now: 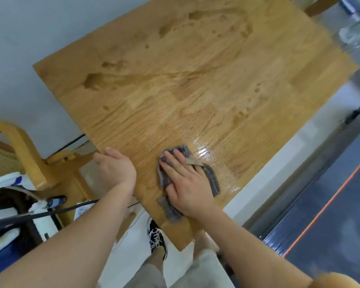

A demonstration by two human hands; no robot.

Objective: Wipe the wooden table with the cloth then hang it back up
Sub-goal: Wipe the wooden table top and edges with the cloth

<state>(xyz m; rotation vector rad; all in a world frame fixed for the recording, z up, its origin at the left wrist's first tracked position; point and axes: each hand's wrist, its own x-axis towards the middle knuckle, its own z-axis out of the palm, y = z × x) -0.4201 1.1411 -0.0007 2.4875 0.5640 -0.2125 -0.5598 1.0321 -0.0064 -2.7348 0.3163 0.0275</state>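
The wooden table fills the middle of the head view, its top streaked with wet patches and a shiny wet band near the front. A grey checked cloth lies bunched on the table's near corner. My right hand presses flat on the cloth with straight fingers. My left hand grips the table's left edge, thumb on top and fingers curled under the edge.
A wooden chair stands at the left with white items and a black cable beside it. A clear glass object sits at the table's far right edge. My legs and a dark shoe are below the table's near corner.
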